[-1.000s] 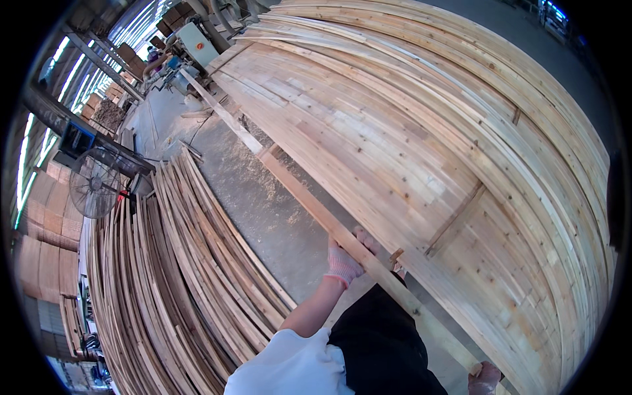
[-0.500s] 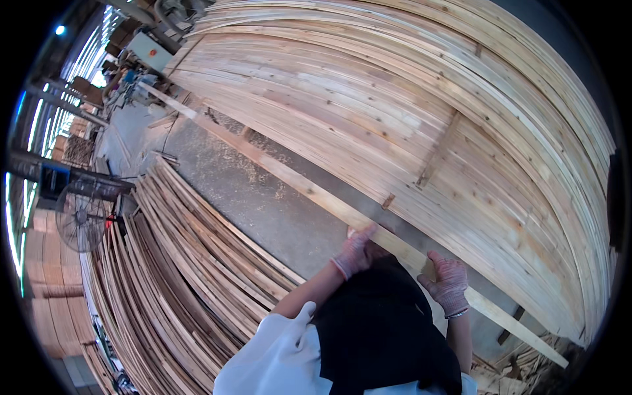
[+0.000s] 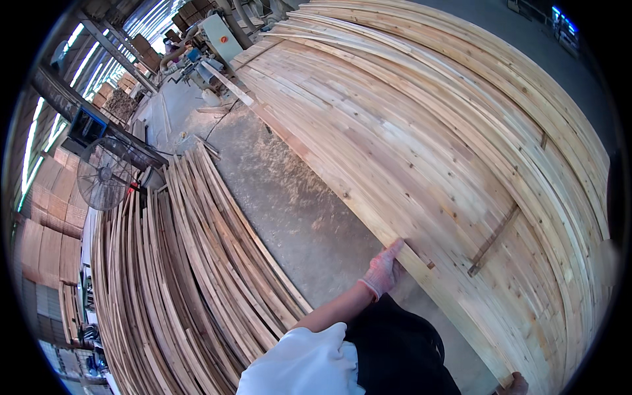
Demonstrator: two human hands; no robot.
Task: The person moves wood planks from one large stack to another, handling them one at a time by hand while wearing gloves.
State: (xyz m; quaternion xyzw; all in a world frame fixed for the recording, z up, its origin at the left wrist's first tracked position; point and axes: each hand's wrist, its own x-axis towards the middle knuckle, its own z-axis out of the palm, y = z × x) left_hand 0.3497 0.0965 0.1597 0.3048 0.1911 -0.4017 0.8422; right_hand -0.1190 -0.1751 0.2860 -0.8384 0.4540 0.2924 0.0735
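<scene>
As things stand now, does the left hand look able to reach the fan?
Probably not: the left hand is at the near edge of the board, and the fan stands well away, with many strips on the floor between them.

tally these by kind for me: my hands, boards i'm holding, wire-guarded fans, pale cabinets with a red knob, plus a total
Hands: 2, left hand and right hand
Held board: 1
Fan: 1
Pale cabinet: 1
Total: 5
</scene>
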